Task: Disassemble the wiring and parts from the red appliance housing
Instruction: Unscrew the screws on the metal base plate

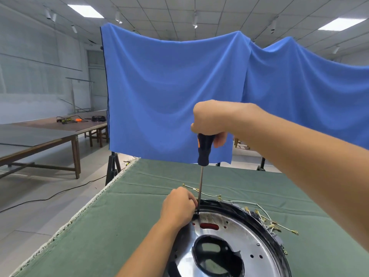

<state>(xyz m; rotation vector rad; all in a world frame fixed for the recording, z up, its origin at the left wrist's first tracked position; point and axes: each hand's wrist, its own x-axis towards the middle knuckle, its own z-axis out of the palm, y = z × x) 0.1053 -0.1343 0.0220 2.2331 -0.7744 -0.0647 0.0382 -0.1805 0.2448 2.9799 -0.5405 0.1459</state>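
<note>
The appliance housing (235,232) lies on the green-covered table at the bottom centre: a round shiny metal plate with a black rim and a red slot showing through. My right hand (211,120) grips the black-and-orange handle of a screwdriver (201,172) held upright, its tip down at the plate's far-left edge. My left hand (178,206) curls over the housing rim beside the screwdriver tip; what its fingers hold is hidden. White wires with brass terminals (269,222) spill over the right rim.
A loose wire with ring terminals (201,191) lies on the green table cloth (119,216) behind the housing. A blue curtain (169,96) hangs behind the table. Long brown tables (50,136) with tools stand at left; a black cable (50,196) runs across the floor.
</note>
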